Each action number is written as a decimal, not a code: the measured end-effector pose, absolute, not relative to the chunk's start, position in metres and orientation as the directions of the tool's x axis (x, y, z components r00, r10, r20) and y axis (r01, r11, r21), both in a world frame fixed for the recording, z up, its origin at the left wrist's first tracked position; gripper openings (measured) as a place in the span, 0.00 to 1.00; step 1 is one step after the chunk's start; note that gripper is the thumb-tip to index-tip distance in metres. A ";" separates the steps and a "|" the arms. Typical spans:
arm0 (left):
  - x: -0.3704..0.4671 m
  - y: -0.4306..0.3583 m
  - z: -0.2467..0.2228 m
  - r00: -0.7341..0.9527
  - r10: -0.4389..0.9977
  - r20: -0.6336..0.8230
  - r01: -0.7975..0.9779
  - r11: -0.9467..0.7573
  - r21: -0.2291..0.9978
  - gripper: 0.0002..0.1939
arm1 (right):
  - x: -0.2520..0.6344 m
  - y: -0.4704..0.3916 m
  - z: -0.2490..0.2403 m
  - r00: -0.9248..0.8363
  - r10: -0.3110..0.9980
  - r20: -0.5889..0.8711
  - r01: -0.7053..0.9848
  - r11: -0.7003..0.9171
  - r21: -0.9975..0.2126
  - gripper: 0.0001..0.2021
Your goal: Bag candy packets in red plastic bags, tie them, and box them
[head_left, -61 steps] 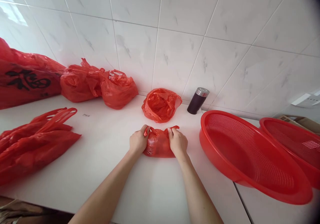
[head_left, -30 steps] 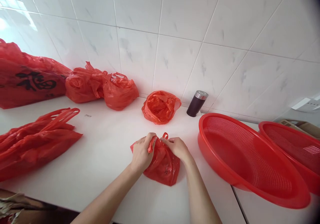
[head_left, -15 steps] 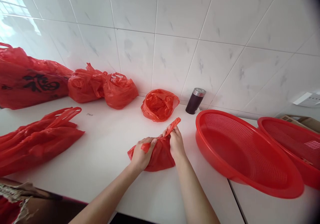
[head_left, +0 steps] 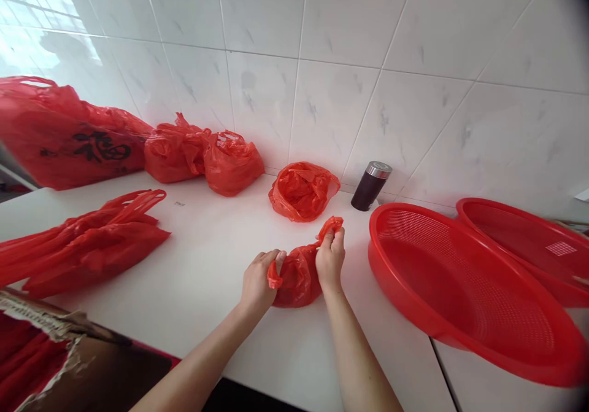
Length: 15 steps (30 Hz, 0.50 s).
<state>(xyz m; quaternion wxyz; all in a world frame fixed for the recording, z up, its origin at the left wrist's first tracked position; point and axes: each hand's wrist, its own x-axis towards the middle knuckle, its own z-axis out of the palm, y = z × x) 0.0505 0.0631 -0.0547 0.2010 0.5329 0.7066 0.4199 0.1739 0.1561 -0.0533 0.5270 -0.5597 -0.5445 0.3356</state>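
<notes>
A small red plastic bag [head_left: 299,280] rests on the white table [head_left: 202,258] between my hands. My left hand [head_left: 260,280] is closed round one twisted end of it, with a short tip poking out past the thumb. The opposite end is gripped by my right hand [head_left: 331,255], its tip rising above the fingers. Behind them an open, crumpled red bag [head_left: 304,192] lies near the tiled wall. A dark flask with a silver lid [head_left: 370,186] stands to the right of that bag.
Two large red baskets [head_left: 442,271] fill the right side. Filled red bags [head_left: 232,163] line the wall at left, beside a big printed bag [head_left: 41,136]. Flat red bags [head_left: 96,240] lie at front left, above a torn cardboard box [head_left: 110,369].
My hands have moved apart, and the bag between them looks rounder and more gathered. The view has shifted left, showing more of the printed bag and the box.
</notes>
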 end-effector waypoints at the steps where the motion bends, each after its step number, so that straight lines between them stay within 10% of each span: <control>1: 0.052 0.065 -0.055 -0.376 0.912 0.164 0.549 0.077 0.832 0.23 | 0.173 0.155 -0.055 0.149 0.967 0.207 0.390 0.135 -0.911 0.13; 6: 0.052 0.069 -0.062 -0.410 0.895 0.174 0.489 0.055 0.871 0.22 | 0.166 0.151 -0.061 -0.035 0.984 0.176 0.728 0.146 -0.669 0.15; 15: 0.037 0.066 -0.069 -0.352 0.913 0.206 0.605 0.054 0.795 0.20 | 0.167 0.164 -0.067 -0.034 0.966 0.255 0.745 0.194 -0.639 0.14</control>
